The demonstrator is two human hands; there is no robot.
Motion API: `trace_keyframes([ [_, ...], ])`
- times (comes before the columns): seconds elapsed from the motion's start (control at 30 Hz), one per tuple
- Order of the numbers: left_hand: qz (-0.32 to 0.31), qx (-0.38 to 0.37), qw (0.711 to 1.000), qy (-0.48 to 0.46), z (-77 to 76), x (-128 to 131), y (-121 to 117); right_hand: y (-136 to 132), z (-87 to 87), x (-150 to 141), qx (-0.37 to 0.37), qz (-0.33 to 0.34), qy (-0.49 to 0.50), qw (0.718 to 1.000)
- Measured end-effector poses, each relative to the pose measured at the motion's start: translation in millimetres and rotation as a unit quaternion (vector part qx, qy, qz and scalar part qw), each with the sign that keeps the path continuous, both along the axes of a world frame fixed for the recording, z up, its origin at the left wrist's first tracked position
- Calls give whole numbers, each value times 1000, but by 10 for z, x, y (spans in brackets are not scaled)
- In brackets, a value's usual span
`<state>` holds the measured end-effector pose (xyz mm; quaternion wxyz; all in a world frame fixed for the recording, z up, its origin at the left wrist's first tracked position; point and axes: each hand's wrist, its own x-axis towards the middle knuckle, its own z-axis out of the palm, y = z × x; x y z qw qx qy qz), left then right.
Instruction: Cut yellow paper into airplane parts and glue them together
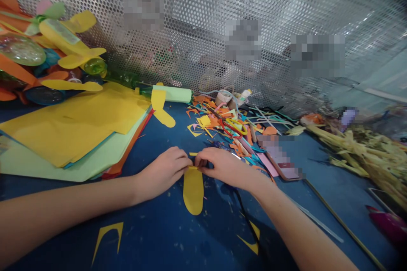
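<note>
A yellow paper cutout [193, 192] with a rounded end lies on the blue table, in the middle of the view. At its top edge, the fingers of my left hand [170, 164] pinch it from the left. My right hand [219, 164] grips the same edge from the right with thumb and fingertips. A small yellow strip [193, 153] shows just beyond, between the two hands. Beyond my hands lies another yellow two-lobed paper shape [163, 112], beside a green bottle wrapped in pale green paper [173, 94].
Stacked coloured paper sheets [73, 123] lie left, with paper-decorated bottles [60, 38] behind. Paper scraps [206, 120], red-handled scissors [230, 129] and a phone [280, 159] sit to the right. A perforated metal screen [197, 4] stands behind. Dried husks [352, 148] are far right.
</note>
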<state>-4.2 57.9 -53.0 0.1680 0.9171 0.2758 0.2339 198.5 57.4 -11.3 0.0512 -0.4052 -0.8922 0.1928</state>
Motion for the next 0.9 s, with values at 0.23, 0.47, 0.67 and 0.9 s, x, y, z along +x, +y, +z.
trace_keyframes([
  [0.23,2,-2,1000,-3,7,4,11,-13,16,5,10,9,-7,1000],
  [0.47,-36,1,999,10,59,-6,5,-9,45,7,-1,32,1,999],
  [0.67,-60,66,994,64,103,-34,6,-13,38,21,21,47,-27,998],
  [0.9,-73,107,986,104,86,-36,27,-140,126,-82,90,56,-119,987],
])
